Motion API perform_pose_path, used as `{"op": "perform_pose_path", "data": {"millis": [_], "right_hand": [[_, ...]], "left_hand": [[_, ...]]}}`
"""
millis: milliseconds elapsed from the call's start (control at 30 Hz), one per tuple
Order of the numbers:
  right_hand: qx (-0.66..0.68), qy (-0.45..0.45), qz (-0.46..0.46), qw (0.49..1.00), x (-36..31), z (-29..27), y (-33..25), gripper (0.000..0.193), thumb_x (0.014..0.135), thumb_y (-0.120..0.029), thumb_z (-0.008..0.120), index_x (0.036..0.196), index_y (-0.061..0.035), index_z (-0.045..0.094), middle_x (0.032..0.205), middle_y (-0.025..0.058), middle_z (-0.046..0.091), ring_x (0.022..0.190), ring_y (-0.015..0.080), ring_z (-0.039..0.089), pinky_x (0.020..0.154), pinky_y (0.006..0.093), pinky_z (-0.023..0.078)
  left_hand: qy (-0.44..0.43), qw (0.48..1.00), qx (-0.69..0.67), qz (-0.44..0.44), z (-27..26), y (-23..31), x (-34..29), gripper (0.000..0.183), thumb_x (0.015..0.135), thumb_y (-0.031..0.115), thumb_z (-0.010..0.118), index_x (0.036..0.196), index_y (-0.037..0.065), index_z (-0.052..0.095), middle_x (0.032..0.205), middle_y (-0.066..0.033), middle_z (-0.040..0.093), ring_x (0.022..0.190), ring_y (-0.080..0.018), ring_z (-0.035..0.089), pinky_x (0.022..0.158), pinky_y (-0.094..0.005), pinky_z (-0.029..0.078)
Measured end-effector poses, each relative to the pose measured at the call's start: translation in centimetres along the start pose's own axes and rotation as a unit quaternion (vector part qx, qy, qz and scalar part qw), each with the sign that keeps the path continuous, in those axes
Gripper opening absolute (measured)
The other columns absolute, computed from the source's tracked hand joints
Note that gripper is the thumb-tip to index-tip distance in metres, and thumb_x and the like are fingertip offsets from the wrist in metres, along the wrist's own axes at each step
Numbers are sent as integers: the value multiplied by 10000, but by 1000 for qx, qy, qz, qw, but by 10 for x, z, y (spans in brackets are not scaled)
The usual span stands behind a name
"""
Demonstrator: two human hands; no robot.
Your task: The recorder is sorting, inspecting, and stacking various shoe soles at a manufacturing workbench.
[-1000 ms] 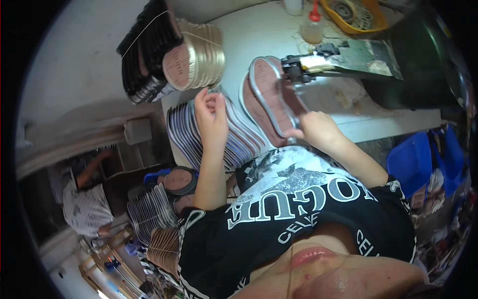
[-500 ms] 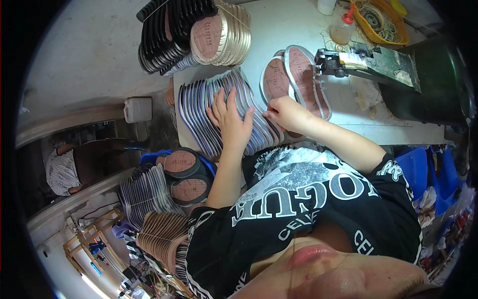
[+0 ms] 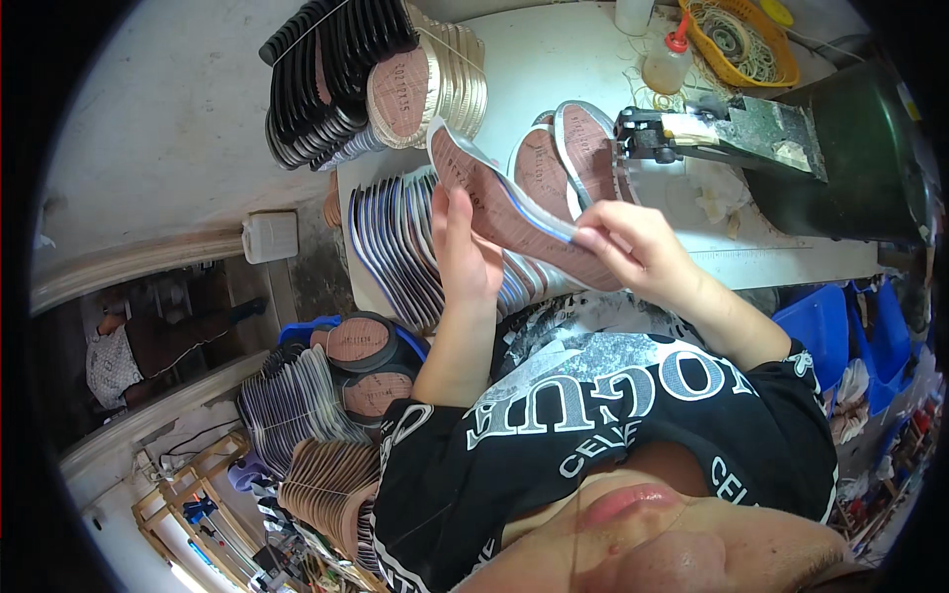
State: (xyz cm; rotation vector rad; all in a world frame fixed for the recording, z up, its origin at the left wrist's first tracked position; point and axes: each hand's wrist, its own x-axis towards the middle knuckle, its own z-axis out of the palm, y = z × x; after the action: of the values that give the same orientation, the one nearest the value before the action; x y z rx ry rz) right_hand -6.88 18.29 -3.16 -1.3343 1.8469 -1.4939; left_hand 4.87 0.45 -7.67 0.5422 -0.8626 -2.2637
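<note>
Above the table I hold a single insole at a slant, its pinkish-brown face and pale blue-grey edge showing. My right hand pinches its lower right end between thumb and fingers. Along its lower left side, my left hand grips the insole, fingers pointing up; part of that grip is hidden. Under and beside my left hand stands a row of similar insoles on edge, packed close. Beyond my right hand, a few more insoles lie overlapped, partly beneath a machine arm.
Bundled black insoles and beige insoles stand at the far left. A bottle with a red spout and a yellow basket of cord are at the back. More tied stacks sit left of my body. A person is at far left.
One insole has come up off the row and is now in both hands. My left hand has turned fingers-up, and my right hand has moved right and slightly nearer.
</note>
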Motion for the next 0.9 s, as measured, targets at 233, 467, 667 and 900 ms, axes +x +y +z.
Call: {"op": "perform_pose_path", "data": {"millis": [233,467,667,900], "right_hand": [[198,152,30,968,8,-7,-5,215,864,-113,678,1017,7,585,871,46,633,738,65,565,660,230,475],[407,58,103,906,9,-32,16,191,941,-193,580,945,-3,599,868,51,641,744,111,610,691,241,491],[577,-146,191,781,-12,1,55,316,835,-276,727,1007,-43,598,920,-12,628,777,50,577,692,194,479],[432,-134,136,881,2,-22,53,366,744,-223,797,981,-2,625,819,22,653,677,84,614,593,231,508]], "left_hand": [[-91,960,220,148,64,-23,-11,370,869,122,670,1172,7,492,1098,-85,604,1005,-152,579,901,-296,452],[-102,964,204,136,71,-19,-19,350,870,164,657,1148,-1,524,1037,-82,629,921,-146,608,859,-290,473],[-106,988,98,-45,84,-14,1,219,913,188,595,1065,31,587,899,-48,664,763,-115,640,704,-240,519],[-120,984,130,4,91,-29,-4,208,892,94,627,1076,9,578,962,-79,668,826,-118,635,775,-248,505]]}}
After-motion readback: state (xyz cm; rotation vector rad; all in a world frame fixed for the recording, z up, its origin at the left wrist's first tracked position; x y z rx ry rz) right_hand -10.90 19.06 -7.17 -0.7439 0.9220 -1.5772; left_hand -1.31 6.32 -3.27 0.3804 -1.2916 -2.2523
